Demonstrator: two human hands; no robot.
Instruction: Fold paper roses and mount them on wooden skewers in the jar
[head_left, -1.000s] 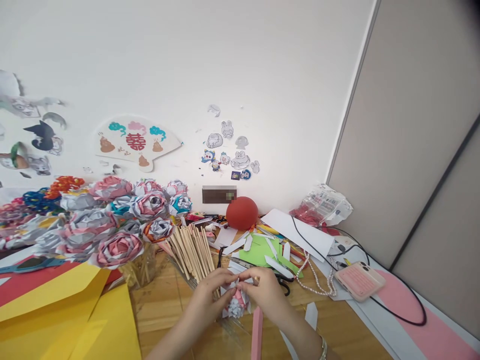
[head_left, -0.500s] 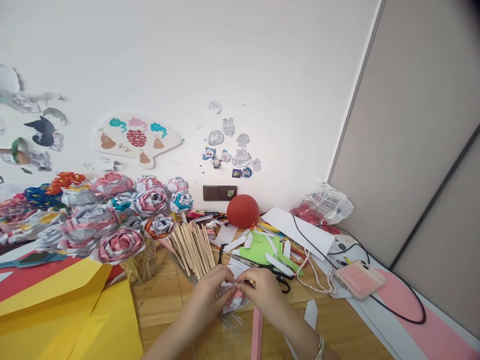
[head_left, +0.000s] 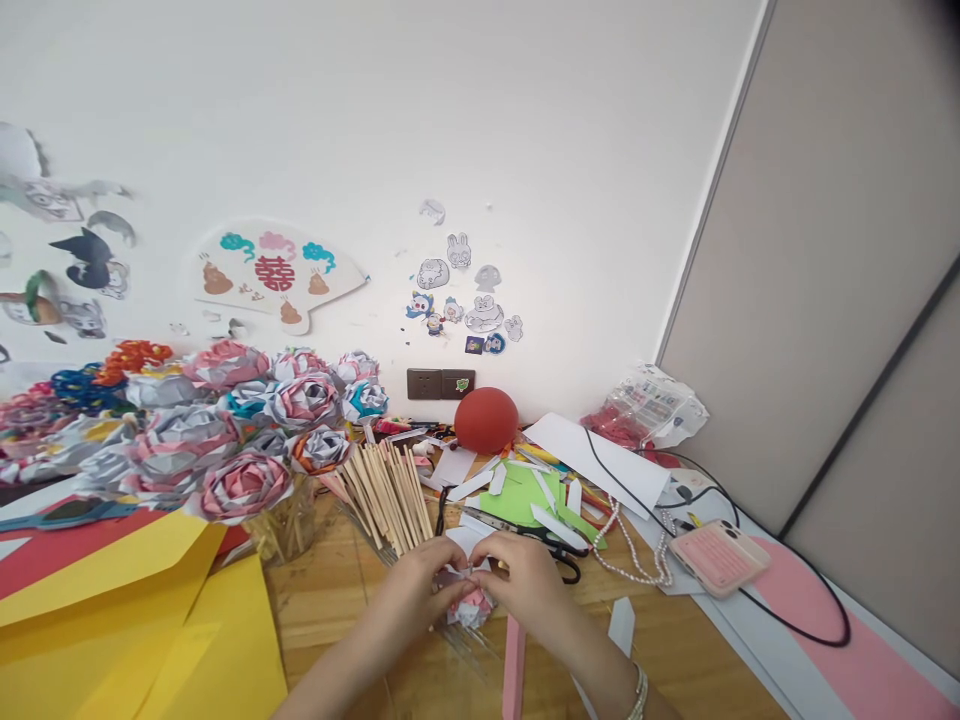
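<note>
My left hand [head_left: 424,583] and my right hand [head_left: 519,577] meet near the middle of the wooden table [head_left: 322,620], fingertips pinched close together. Between and just below them is a small pink and white folded-paper flower [head_left: 471,606], partly hidden by the fingers. Both hands grip its paper at the upper side. A thin wooden stick end shows by my right fingers. A pink paper strip [head_left: 514,668] lies below my right hand. Black-handled scissors [head_left: 564,560] rest just beyond it.
Wooden sticks [head_left: 390,495] stand behind my left hand. Finished paper flowers [head_left: 244,487] fill the left, above yellow paper [head_left: 232,640]. Behind are a red balloon [head_left: 486,421] and green paper [head_left: 521,492]. Beads, a black cable and a pink-cased phone [head_left: 720,558] lie right.
The paper flower has turned slightly and shows more of its pink and white folds below my fingers. Both hands stay nearly in place, and the view has shifted a little.
</note>
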